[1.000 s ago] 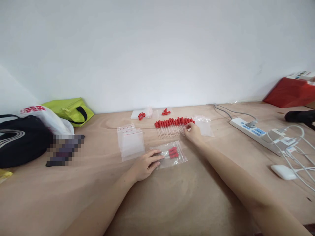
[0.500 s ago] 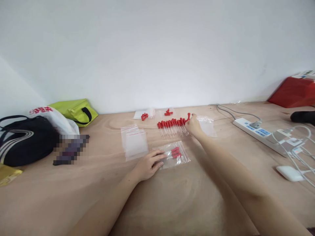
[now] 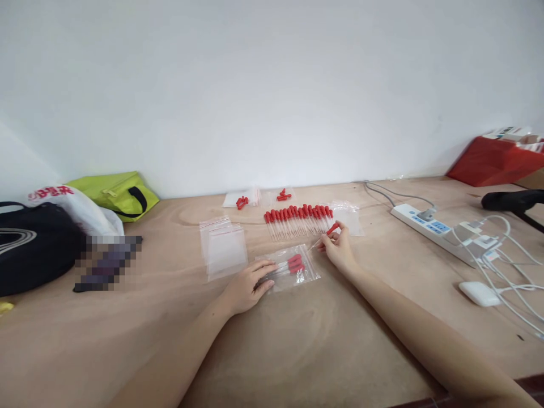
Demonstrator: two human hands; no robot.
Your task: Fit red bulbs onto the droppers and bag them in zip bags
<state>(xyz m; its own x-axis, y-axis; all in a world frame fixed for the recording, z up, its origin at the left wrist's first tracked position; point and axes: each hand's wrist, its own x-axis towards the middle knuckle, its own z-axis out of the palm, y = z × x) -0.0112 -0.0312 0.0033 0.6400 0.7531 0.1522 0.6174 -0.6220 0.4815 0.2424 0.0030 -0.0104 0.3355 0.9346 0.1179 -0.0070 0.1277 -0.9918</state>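
Observation:
A clear zip bag (image 3: 304,276) lies flat on the table, with several red-bulbed glass droppers (image 3: 296,263) inside it. My left hand (image 3: 249,286) rests on the bag's left end, fingers stretched out over the plastic and thumb apart. In my right hand (image 3: 338,247) is another dropper (image 3: 332,228), pinched near its red bulb, its thin clear tube slanting down-left towards the bag's right end. Whether the tip touches the bag, I cannot tell. Behind the bag runs a row of red-bulbed droppers (image 3: 297,212), side by side with bulbs pointing away from me.
Flat zip bags (image 3: 227,252) are stacked left of the row. Small red bulbs (image 3: 242,202) lie on a bag near the wall, more (image 3: 284,195) beside them. At right are a power strip (image 3: 433,226) with cables and a white charger (image 3: 480,294). A green bag (image 3: 114,192) stands left.
My right hand has drawn a dropper back from the right end of the row towards the zip bag. My left hand stays on the bag. The whole view has shifted slightly.

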